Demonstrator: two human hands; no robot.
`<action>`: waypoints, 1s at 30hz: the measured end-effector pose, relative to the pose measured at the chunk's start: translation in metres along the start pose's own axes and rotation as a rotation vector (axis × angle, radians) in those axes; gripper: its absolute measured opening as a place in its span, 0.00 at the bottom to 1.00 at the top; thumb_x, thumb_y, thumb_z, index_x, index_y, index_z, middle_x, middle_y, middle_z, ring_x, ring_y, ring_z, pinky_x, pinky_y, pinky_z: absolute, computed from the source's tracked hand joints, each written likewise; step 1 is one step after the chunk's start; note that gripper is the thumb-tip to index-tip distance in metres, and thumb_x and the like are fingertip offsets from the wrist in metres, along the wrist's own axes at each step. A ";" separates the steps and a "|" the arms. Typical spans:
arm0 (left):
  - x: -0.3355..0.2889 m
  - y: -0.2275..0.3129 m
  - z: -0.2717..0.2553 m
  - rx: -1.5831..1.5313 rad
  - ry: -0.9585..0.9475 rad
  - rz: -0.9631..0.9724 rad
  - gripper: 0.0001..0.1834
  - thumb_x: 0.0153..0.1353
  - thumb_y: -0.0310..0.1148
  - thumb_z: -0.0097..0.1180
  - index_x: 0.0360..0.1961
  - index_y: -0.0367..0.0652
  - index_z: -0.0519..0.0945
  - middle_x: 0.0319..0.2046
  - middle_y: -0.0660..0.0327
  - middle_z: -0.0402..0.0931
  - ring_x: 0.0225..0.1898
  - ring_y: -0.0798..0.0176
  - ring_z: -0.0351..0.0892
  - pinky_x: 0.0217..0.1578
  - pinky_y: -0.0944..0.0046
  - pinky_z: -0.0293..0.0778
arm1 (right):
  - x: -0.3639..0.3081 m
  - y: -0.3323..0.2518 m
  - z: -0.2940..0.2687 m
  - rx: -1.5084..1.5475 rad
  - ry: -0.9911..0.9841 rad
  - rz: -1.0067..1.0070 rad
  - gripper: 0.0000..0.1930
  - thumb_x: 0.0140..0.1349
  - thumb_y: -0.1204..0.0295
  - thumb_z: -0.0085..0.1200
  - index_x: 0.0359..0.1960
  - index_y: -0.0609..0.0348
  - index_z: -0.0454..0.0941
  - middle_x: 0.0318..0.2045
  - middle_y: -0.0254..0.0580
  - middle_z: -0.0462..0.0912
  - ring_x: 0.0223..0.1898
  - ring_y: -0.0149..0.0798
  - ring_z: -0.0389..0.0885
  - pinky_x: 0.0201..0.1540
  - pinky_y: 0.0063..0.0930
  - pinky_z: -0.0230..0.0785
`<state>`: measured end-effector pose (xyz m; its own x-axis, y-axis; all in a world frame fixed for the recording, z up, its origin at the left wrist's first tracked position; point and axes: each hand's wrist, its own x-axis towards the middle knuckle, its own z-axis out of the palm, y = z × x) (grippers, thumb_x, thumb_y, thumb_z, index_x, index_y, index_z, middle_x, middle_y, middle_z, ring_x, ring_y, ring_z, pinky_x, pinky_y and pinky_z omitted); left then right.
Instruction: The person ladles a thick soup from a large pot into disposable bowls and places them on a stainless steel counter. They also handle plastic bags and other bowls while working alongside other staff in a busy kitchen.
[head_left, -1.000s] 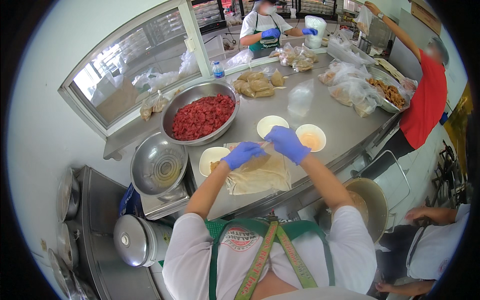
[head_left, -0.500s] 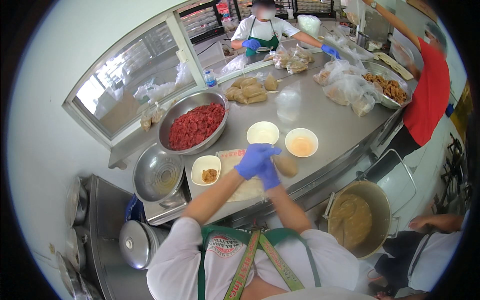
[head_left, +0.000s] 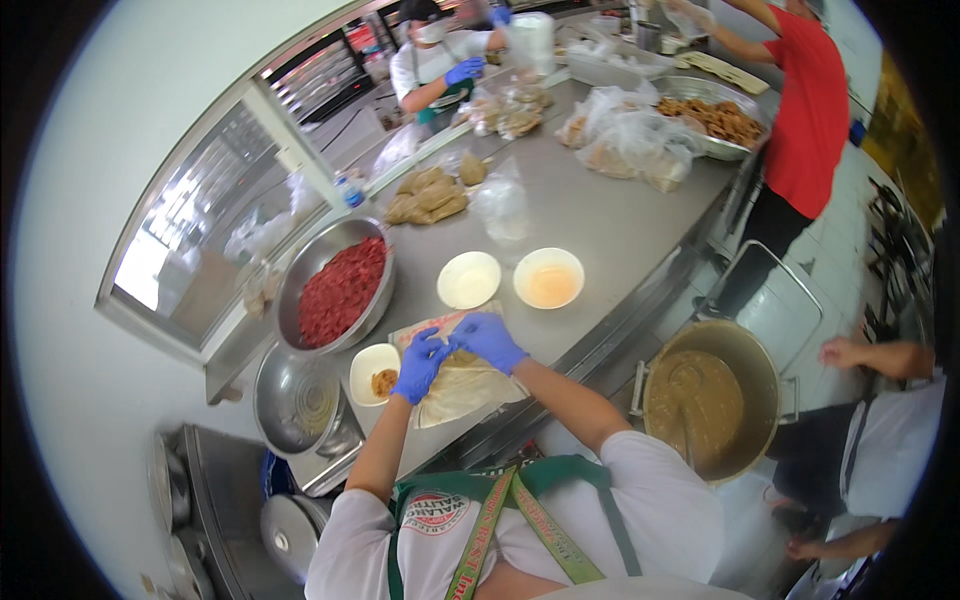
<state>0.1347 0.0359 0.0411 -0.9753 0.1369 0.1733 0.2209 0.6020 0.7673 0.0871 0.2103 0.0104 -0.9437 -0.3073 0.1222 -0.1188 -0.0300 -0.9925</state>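
Both hands wear blue gloves and meet over a pale cloth (head_left: 462,397) at the counter's near edge. My left hand (head_left: 421,366) and my right hand (head_left: 486,341) pinch with their fingertips close together at a small bag of brown filling (head_left: 461,358), mostly hidden beneath the right fingers. Beside my left hand stands a white bowl (head_left: 364,385) with a little brown paste. Beyond the hands are a white bowl with pale contents (head_left: 469,280) and another white bowl with orange liquid (head_left: 548,278). Clear plastic bags (head_left: 503,205) lie farther up.
A steel bowl of red meat (head_left: 343,290) sits left, above an empty steel basin (head_left: 297,400). Filled brown bags (head_left: 428,195) lie farther back. A large pot of brown liquid (head_left: 711,405) stands at right. Co-workers stand at the far side and right; another person's hand (head_left: 843,351) shows near the pot.
My hands have come down and toward me, from crossed in the air to side by side over the cloth. The small bag, earlier swinging at their right, is now under them. The view has shifted.
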 end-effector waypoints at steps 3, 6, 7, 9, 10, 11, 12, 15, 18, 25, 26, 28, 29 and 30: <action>-0.004 0.017 0.006 0.406 -0.117 0.213 0.09 0.59 0.36 0.57 0.35 0.43 0.82 0.39 0.60 0.78 0.47 0.51 0.70 0.61 0.46 0.54 | 0.002 -0.002 -0.007 -0.253 0.029 -0.170 0.07 0.49 0.70 0.61 0.27 0.61 0.81 0.25 0.46 0.82 0.26 0.39 0.81 0.33 0.31 0.73; -0.006 0.023 0.021 0.760 -0.156 0.360 0.10 0.57 0.37 0.55 0.37 0.47 0.82 0.40 0.64 0.78 0.47 0.51 0.68 0.63 0.32 0.40 | 0.001 -0.008 -0.016 -0.375 -0.036 -0.171 0.11 0.47 0.64 0.58 0.24 0.60 0.82 0.24 0.52 0.82 0.26 0.49 0.82 0.35 0.36 0.74; -0.007 0.029 0.025 0.849 -0.165 0.362 0.10 0.57 0.38 0.55 0.38 0.48 0.82 0.41 0.64 0.78 0.47 0.51 0.68 0.63 0.32 0.40 | 0.002 -0.008 -0.020 -0.441 -0.111 -0.152 0.12 0.47 0.63 0.58 0.24 0.60 0.82 0.24 0.51 0.82 0.26 0.49 0.81 0.35 0.37 0.74; -0.011 0.042 0.030 0.984 -0.184 0.386 0.10 0.56 0.38 0.55 0.38 0.50 0.83 0.45 0.66 0.77 0.48 0.53 0.68 0.63 0.32 0.41 | 0.001 -0.009 -0.025 -0.500 -0.221 -0.119 0.12 0.46 0.62 0.59 0.22 0.59 0.83 0.24 0.50 0.82 0.27 0.50 0.81 0.36 0.38 0.74; -0.014 0.039 0.032 0.974 -0.171 0.394 0.10 0.56 0.37 0.56 0.38 0.51 0.83 0.46 0.67 0.76 0.48 0.54 0.68 0.62 0.32 0.41 | -0.002 -0.012 -0.026 -0.493 -0.254 -0.107 0.12 0.45 0.62 0.59 0.22 0.58 0.84 0.24 0.50 0.82 0.27 0.50 0.82 0.37 0.38 0.74; -0.018 0.032 0.033 0.965 -0.157 0.401 0.10 0.55 0.37 0.56 0.38 0.51 0.83 0.47 0.67 0.76 0.48 0.55 0.68 0.61 0.32 0.42 | -0.003 -0.015 -0.027 -0.486 -0.290 -0.096 0.11 0.44 0.62 0.59 0.22 0.57 0.84 0.24 0.50 0.82 0.27 0.50 0.82 0.37 0.38 0.74; -0.021 0.030 0.036 0.951 -0.143 0.413 0.10 0.54 0.36 0.56 0.37 0.52 0.83 0.48 0.68 0.76 0.48 0.55 0.68 0.61 0.32 0.42 | 0.000 -0.011 -0.028 -0.527 -0.300 -0.102 0.11 0.44 0.63 0.60 0.23 0.57 0.84 0.25 0.49 0.82 0.28 0.48 0.82 0.37 0.38 0.74; -0.022 0.036 0.046 0.862 -0.052 0.334 0.10 0.51 0.32 0.58 0.36 0.51 0.84 0.46 0.66 0.78 0.44 0.55 0.70 0.58 0.41 0.54 | 0.011 0.015 -0.023 -0.630 -0.334 -0.137 0.10 0.44 0.65 0.61 0.27 0.57 0.85 0.27 0.48 0.83 0.29 0.46 0.82 0.38 0.36 0.73; -0.020 0.025 0.047 0.511 -0.064 0.267 0.09 0.49 0.28 0.58 0.33 0.48 0.84 0.42 0.62 0.81 0.36 0.53 0.72 0.49 0.54 0.67 | 0.012 0.027 -0.024 -0.618 -0.349 -0.203 0.08 0.44 0.67 0.62 0.25 0.56 0.85 0.26 0.47 0.83 0.27 0.45 0.82 0.36 0.35 0.74; -0.024 0.036 0.038 -0.427 0.060 -0.265 0.11 0.58 0.24 0.57 0.43 0.37 0.82 0.36 0.59 0.82 0.30 0.70 0.77 0.34 0.71 0.74 | -0.011 0.007 -0.030 -0.151 -0.373 -0.060 0.13 0.51 0.68 0.62 0.38 0.59 0.83 0.29 0.47 0.84 0.30 0.37 0.82 0.39 0.29 0.73; -0.019 0.040 0.036 -0.633 0.065 -0.363 0.13 0.59 0.24 0.57 0.46 0.35 0.81 0.36 0.59 0.82 0.30 0.72 0.76 0.34 0.72 0.73 | -0.015 0.003 -0.028 -0.089 -0.359 -0.076 0.13 0.53 0.67 0.62 0.39 0.60 0.82 0.30 0.47 0.83 0.32 0.38 0.81 0.40 0.29 0.72; -0.014 0.038 0.027 -0.703 0.028 -0.342 0.16 0.60 0.23 0.56 0.50 0.34 0.78 0.36 0.60 0.81 0.30 0.72 0.75 0.33 0.72 0.73 | -0.031 -0.003 -0.020 -0.027 -0.291 -0.089 0.13 0.55 0.68 0.61 0.39 0.61 0.82 0.31 0.46 0.82 0.33 0.38 0.81 0.41 0.29 0.72; -0.014 0.036 0.024 -0.739 0.005 -0.343 0.17 0.60 0.23 0.55 0.52 0.33 0.77 0.36 0.60 0.81 0.29 0.72 0.74 0.33 0.72 0.73 | -0.037 -0.004 -0.021 -0.032 -0.228 -0.087 0.12 0.56 0.68 0.60 0.39 0.62 0.82 0.31 0.46 0.81 0.33 0.38 0.81 0.41 0.29 0.71; -0.008 0.057 0.015 -0.727 0.019 -0.346 0.19 0.61 0.23 0.54 0.54 0.33 0.75 0.33 0.62 0.79 0.29 0.73 0.73 0.32 0.73 0.72 | -0.041 0.001 -0.026 -0.033 -0.120 -0.109 0.11 0.57 0.68 0.59 0.39 0.62 0.82 0.32 0.46 0.81 0.33 0.39 0.80 0.39 0.29 0.71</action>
<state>0.1548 0.0812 0.0737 -0.9897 0.0192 -0.1421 -0.1430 -0.0561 0.9881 0.1180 0.2472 0.0049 -0.8812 -0.4154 0.2258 -0.2309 -0.0386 -0.9722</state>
